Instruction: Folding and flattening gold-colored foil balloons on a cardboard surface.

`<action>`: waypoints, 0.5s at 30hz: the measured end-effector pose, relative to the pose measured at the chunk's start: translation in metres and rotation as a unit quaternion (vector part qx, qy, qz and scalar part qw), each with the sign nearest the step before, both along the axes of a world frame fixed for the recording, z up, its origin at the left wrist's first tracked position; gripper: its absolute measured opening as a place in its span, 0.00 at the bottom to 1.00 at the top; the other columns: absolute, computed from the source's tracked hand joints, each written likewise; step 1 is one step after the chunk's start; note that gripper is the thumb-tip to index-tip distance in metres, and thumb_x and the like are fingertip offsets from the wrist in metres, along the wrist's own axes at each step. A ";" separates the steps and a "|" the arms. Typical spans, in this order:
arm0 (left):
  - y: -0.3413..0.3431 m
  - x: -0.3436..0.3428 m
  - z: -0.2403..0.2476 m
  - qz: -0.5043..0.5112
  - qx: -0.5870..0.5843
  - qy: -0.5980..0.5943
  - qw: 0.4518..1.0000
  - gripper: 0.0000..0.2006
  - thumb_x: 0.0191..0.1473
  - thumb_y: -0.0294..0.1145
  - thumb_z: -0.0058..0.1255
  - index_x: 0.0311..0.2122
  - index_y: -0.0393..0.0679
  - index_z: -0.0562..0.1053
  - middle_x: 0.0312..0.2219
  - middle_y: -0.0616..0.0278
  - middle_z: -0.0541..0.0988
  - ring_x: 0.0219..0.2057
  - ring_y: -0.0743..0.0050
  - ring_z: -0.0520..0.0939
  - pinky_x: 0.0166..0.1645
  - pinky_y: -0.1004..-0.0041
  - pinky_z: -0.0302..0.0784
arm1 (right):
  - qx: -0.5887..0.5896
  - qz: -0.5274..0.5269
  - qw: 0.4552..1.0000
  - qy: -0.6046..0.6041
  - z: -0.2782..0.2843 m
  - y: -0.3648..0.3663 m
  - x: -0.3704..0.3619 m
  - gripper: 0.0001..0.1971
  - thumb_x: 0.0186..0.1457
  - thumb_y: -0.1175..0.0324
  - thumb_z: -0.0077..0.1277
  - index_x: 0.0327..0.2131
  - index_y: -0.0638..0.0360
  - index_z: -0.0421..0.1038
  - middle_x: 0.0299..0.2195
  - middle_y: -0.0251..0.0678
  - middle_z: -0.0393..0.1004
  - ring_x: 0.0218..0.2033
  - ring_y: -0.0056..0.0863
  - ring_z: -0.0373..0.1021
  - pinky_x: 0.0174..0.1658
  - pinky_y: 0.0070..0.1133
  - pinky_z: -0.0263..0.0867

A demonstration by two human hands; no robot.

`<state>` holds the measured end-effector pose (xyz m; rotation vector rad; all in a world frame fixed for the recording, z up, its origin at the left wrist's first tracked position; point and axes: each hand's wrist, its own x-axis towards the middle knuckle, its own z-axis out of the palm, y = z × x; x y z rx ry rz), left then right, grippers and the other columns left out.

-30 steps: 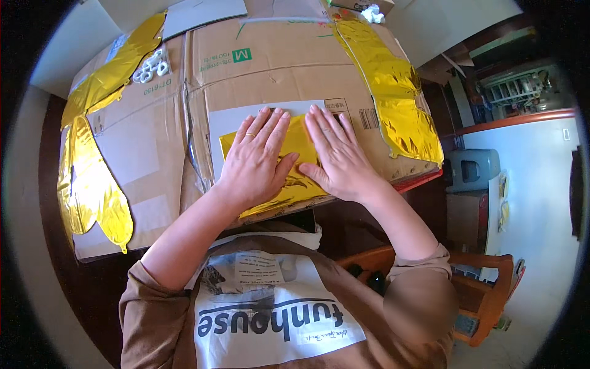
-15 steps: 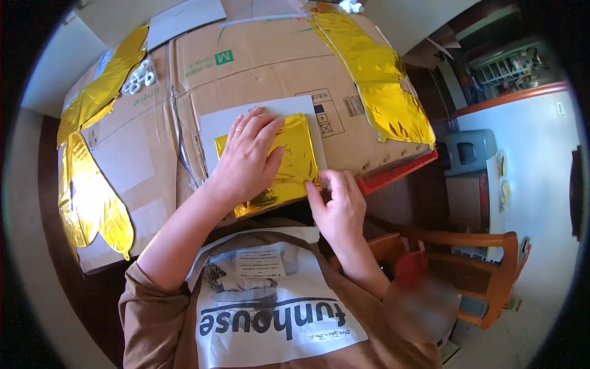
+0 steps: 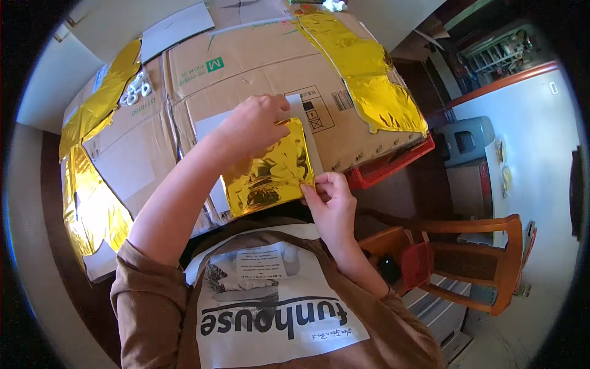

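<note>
A folded rectangle of shiny gold foil (image 3: pixel 270 175) lies on a pale flat board (image 3: pixel 209 126) near the cardboard's front edge. My right hand (image 3: pixel 332 200) pinches its near right corner, thumb on top and fingers curled beside it. Above the foil's far left part is my left hand (image 3: pixel 258 120), fingers bent, with thumb and forefinger apart; it hides that part of the foil. Whether its lower fingers touch the foil cannot be told. Flat gold foil balloons lie on both sides, one on the right (image 3: pixel 375 80) and one on the left (image 3: pixel 92 203).
The cardboard (image 3: pixel 246 74) covers the work surface. White ring-shaped pieces (image 3: pixel 136 89) lie at its left, and a pale panel (image 3: pixel 177 31) at the back. A red tray edge (image 3: pixel 393 163) juts out at the right. A wooden chair (image 3: pixel 473 264) stands right of me.
My left hand has lifted from lying flat on the foil and moved toward its far edge, fingers now bent. My right hand still holds the corner. The whole view has shifted slightly.
</note>
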<state>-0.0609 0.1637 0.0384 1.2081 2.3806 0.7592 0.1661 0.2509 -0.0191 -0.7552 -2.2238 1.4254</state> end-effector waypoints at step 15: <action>0.021 -0.015 0.009 -0.064 -0.083 -0.116 0.988 0.17 0.51 0.40 0.63 0.41 0.37 0.80 0.34 0.51 0.85 0.37 0.61 0.85 0.44 0.65 0.80 | -0.311 -0.043 0.946 0.082 -0.006 -0.012 0.009 0.12 0.62 0.77 0.55 0.47 0.66 0.64 0.35 0.38 0.77 0.33 0.19 0.75 0.34 0.19 0.77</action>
